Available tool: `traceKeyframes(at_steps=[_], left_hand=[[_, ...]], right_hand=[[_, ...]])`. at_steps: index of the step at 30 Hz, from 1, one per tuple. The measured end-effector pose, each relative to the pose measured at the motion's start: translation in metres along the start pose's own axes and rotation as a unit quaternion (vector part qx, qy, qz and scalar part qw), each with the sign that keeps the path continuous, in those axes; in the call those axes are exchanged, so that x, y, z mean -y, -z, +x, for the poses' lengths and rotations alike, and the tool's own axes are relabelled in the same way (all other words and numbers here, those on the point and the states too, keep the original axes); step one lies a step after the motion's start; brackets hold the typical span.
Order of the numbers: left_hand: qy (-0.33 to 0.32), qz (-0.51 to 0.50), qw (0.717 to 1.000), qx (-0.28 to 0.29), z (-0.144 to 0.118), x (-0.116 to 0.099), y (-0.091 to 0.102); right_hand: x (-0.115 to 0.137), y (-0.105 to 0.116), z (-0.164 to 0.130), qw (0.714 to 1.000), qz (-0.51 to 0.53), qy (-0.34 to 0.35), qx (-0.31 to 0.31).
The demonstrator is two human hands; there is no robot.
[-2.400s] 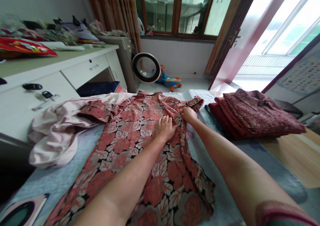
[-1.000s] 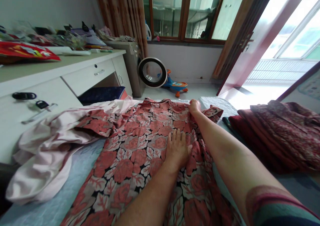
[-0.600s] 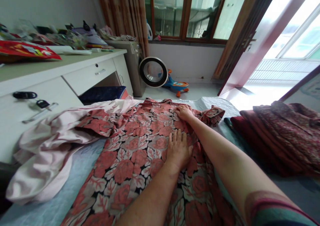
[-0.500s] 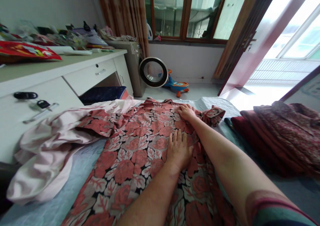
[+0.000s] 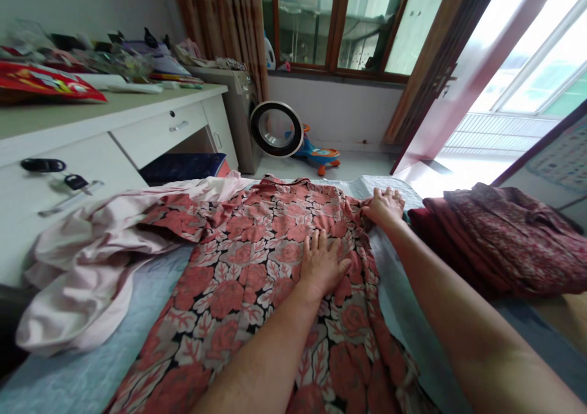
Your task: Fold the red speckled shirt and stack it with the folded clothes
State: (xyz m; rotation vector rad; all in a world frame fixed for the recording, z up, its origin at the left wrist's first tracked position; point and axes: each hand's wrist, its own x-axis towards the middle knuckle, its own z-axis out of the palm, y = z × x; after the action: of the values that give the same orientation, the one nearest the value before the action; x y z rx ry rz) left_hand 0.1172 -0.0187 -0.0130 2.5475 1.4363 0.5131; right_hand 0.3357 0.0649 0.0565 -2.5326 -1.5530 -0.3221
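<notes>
A short-sleeved floral shirt (image 5: 247, 273), red roses and grey leaves on black, lies spread out with its collar at the far end. My left hand (image 5: 321, 264) rests flat on its right half, fingers spread. Farther out, my right hand (image 5: 385, 207) lies over the right sleeve with fingers extended; it covers most of that sleeve. The left sleeve (image 5: 177, 218) reaches out over a crumpled pale pink cloth (image 5: 87, 267). Beneath everything is a light blue bed cover (image 5: 151, 307).
Folded dark red garments (image 5: 499, 236) are stacked at the right. Along the left runs a white desk (image 5: 156, 126) with a red packet (image 5: 46, 84) and clutter on top. Beyond the bed are a washing machine with its round door (image 5: 276, 129) open and a blue ride-on toy (image 5: 316, 152).
My right hand has moved right, from the shirt's shoulder onto the right sleeve. My left hand stays flat on the shirt. The view has shifted slightly.
</notes>
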Motion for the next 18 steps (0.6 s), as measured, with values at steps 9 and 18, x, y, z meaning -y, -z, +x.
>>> traceKeyframes(at_steps=[9,18], left_hand=[[-0.009,-0.008,1.000,0.010,-0.001,0.000,0.004],[0.010,-0.216,0.969,-0.115,0.011,0.007,0.019]], right_hand=[[-0.014,0.007,-0.004,0.996,0.071,-0.018,0.046],[0.039,0.034,-0.041,0.962,0.240,0.118,-0.049]])
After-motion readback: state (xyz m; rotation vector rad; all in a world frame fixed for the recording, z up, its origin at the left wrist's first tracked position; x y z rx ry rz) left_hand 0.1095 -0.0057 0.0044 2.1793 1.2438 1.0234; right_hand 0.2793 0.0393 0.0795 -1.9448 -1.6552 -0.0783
